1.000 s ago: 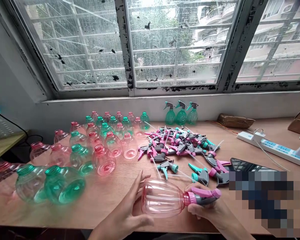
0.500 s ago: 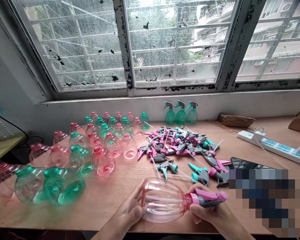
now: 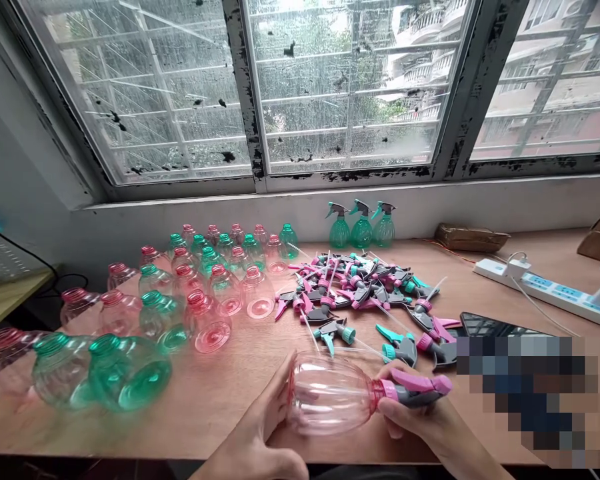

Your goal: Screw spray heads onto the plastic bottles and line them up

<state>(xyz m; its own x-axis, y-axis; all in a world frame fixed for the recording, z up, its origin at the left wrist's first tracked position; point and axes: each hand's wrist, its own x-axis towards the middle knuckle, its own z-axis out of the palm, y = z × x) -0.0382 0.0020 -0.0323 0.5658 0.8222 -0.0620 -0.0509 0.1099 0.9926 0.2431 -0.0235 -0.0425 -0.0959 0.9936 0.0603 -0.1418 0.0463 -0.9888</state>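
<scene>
A clear pink spray bottle (image 3: 330, 395) lies on its side in front of me, its base to the left. My right hand (image 3: 405, 410) is closed around its neck, thumb in front and fingers behind, at the pink collar of the grey and pink trigger sprayer (image 3: 420, 388). The sprayer sits on the bottle's mouth. At the base end is my left hand (image 3: 265, 420), its fingers stretched along the bottle's bottom and its thumb spread away from the plastic. Beyond the bottle lies a pile of loose trigger sprayers (image 3: 360, 287) in pink, teal and grey.
Several open pink and green bottles (image 3: 155, 313) stand on the wooden table (image 3: 220, 413) at the left. Three green spray bottles (image 3: 362, 230) with sprayers stand by the wall. To the right are a power strip (image 3: 550, 290), a brown package (image 3: 473, 238) and a dark phone-like slab (image 3: 505, 325).
My left thumb has come off the bottle and dropped lower, opening the hand. The bottle has shifted slightly up and right, with my right hand still on its neck.
</scene>
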